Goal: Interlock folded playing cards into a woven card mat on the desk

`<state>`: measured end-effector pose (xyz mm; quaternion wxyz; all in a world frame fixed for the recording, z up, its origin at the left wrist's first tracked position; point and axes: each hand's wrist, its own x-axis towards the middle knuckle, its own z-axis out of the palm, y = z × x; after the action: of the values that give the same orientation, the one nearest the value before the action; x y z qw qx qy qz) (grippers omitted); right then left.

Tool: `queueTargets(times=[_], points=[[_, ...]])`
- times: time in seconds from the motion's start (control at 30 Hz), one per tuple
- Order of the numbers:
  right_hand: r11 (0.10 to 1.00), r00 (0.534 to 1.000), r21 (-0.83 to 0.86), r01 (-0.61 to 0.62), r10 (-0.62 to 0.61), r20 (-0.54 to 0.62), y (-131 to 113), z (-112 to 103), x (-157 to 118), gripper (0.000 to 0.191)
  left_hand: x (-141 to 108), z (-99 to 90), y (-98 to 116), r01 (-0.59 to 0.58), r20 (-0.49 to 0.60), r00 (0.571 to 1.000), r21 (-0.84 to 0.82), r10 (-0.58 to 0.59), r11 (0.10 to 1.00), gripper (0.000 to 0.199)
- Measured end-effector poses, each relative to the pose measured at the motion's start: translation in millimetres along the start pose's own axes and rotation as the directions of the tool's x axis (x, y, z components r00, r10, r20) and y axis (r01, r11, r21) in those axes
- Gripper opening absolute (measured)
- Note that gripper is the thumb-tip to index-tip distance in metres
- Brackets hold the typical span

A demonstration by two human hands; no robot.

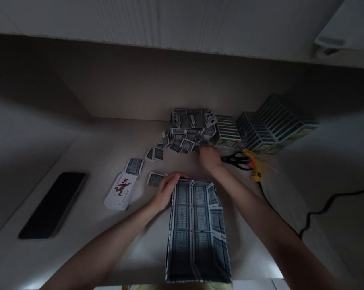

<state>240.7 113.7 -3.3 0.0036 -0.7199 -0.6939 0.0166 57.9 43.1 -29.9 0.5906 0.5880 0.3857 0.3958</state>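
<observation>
Counter: a pale counter point(88, 159) runs beneath a white overhead cabinet point(170, 24), with a beige back wall point(124, 86) behind it.

Card panel: a flat rectangular card panel point(197, 235) of blue-backed playing cards reaches the counter's near edge, its long axis running straight away from the person.

Left hand: the left hand point(166, 191) is the nearer, its fingers together and curved over the panel's far left corner; whether it pinches, I cannot tell.

Right hand: the right hand point(209, 158) is beyond the panel's far right corner, not touching it, fingers together and reaching down among small loose cards point(182, 146); any pinch is hidden.

Beyond the panel: a heaped card pile point(191, 125) stands past the right hand.

Right of the panel: three blocks of upright cards point(254, 131), black-handled scissors point(234, 160), a yellow tool point(255, 166), a translucent plastic sheet point(286, 197) and a black cord point(329, 201).

Left of the panel: a joker card point(120, 191), four face-down cards point(133, 166) and a black smartphone point(52, 205).

Counts: two hands, one panel, one pile, three blocks, one joker, four face-down cards, one phone; the small loose cards are too jumbled to count.
</observation>
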Motion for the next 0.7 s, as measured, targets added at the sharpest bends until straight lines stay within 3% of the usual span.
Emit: queueTargets(times=[0.2,0.37,0.43,0.5,0.57,0.63,0.7], points=[[0.998,0.999,-0.066,-0.008,0.005,-0.037,-11,4,-3,0.03,-3,-2.4,2,-0.07,0.136,0.987,-0.077,0.08,0.995,0.033],[0.996,0.995,-0.068,-0.053,0.047,-0.092,-5,-3,-10,0.037,-1,-2.9,4,-0.233,0.117,0.965,-0.031,0.235,0.972,0.022],[0.997,0.987,0.044,-0.064,0.07,-0.144,1,-6,-12,0.034,0,-4.1,3,-0.314,0.122,0.942,-0.012,0.313,0.949,0.023],[0.954,0.976,0.298,-0.03,0.092,-0.196,9,-9,-15,0.027,0,-6.3,2,-0.359,0.147,0.925,0.045,0.35,0.932,0.026],[0.775,0.973,0.632,0.023,0.129,-0.194,17,-14,-17,0.024,-2,-9.3,0,-0.384,0.193,0.914,0.132,0.356,0.914,0.029],[0.455,0.982,0.889,0.047,0.142,-0.125,23,-21,-20,0.024,-3,-12.6,-1,-0.41,0.237,0.902,0.208,0.361,0.888,0.031],[0.156,0.993,0.984,0.082,0.073,-0.094,26,-32,-25,0.024,-4,-15.6,-2,-0.444,0.277,0.885,0.263,0.374,0.856,0.032]])
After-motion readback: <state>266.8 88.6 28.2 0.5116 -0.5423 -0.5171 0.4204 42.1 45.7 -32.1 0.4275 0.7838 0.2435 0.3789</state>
